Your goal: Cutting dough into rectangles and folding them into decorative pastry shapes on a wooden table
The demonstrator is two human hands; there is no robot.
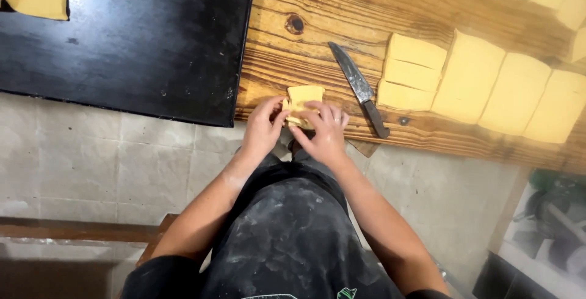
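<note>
Both hands worked one small yellow dough piece [301,104] at the near edge of the wooden surface [317,36]. The left hand [264,129] pinched its left side, fingers closed on it; the right hand [323,133] pressed over its lower right, fingers curled on the dough. A knife [359,88] lay just to the right, beside cut dough slabs [470,78]. A black tray [146,36] sat to the left.

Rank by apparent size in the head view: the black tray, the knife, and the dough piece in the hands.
1. Black tray, by far the largest.
2. Knife.
3. Dough piece, partly hidden by the left hand and right hand, so its full size is unsure.
</note>
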